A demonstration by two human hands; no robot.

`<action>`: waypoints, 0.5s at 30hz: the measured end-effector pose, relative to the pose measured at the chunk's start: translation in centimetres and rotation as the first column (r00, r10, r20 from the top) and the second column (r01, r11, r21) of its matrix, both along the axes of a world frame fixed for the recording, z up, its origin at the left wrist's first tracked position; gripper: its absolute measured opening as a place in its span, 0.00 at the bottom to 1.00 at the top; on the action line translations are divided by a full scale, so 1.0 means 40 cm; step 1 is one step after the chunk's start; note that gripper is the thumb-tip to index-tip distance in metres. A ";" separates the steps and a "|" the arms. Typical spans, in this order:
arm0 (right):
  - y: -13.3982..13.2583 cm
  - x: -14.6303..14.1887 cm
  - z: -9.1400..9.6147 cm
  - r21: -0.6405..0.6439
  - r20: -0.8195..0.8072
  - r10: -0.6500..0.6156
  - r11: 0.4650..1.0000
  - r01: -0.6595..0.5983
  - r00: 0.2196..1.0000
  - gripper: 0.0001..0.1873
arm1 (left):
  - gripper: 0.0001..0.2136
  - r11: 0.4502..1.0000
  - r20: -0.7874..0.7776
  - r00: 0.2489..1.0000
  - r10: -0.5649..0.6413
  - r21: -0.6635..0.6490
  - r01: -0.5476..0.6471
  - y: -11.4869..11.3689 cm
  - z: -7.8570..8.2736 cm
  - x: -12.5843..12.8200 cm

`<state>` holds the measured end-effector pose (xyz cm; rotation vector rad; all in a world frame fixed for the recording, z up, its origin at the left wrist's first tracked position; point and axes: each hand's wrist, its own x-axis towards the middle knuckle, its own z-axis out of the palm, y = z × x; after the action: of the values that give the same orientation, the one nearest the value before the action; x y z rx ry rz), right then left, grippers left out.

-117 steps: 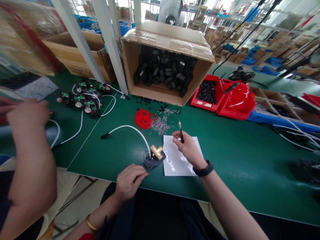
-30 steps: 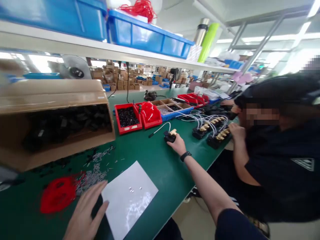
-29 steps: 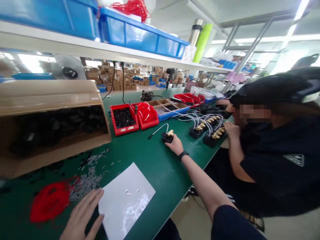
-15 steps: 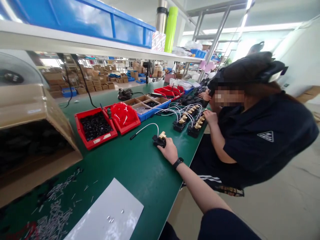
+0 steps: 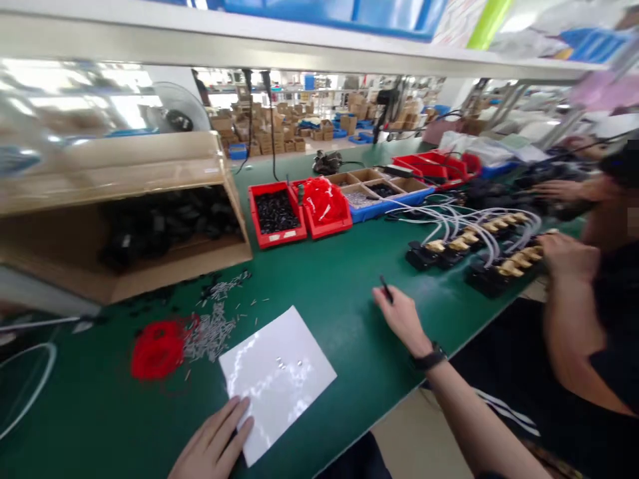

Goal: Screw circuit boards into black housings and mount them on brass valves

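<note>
- 1 dark pen [image 5: 386, 289], tilted, pinched betw. thumb & fingers of our R hand [image 5: 402, 320]; it's R of the sheet, above the tbl.
- We've 1 white sheet [image 5: 259, 382] flat on the green tbl [image 5: 344, 279], w/ 3 tiny shiny bits [image 5: 280, 363] on it.
- Our L hand [image 5: 214, 442]: thumb spread from fingers, tips at the sheet's near-L edge; can't tell if pressing.
- L of sheet: 1 red cord bundle [image 5: 158, 350], touching 1 pile of metal pins [image 5: 210, 336], too many to count.
- Behind: 1 cardboard box [image 5: 184, 267] on its side w/ black parts [image 5: 174, 229]; 2 red bins [image 5: 294, 235].
- R: 2 rows of brass-topped units [image 5: 486, 281]; 1 co-worker's hand [image 5: 569, 258] by the nearer row.
</note>
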<state>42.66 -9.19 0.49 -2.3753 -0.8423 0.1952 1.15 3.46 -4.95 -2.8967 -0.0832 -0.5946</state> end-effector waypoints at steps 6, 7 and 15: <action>0.079 -0.284 -0.024 -0.091 -0.317 0.414 0.882 -0.462 0.853 0.15 | 0.13 0.957 0.142 0.981 0.136 -0.273 -0.093 -0.044 0.051 0.019; 0.086 -0.302 -0.024 -0.085 -0.346 0.437 0.867 -0.492 0.830 0.12 | 0.13 0.947 0.159 0.975 0.158 -0.305 -0.104 -0.051 0.052 0.020; 0.064 -0.272 0.012 0.244 -0.674 0.429 0.898 -0.367 0.602 0.17 | 0.23 0.829 0.011 0.888 0.460 -0.364 -0.424 -0.083 0.075 0.002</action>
<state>31.77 -6.64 0.98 -1.7347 -0.9287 1.1739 1.22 0.16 -1.94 -3.0069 -0.9450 -0.6870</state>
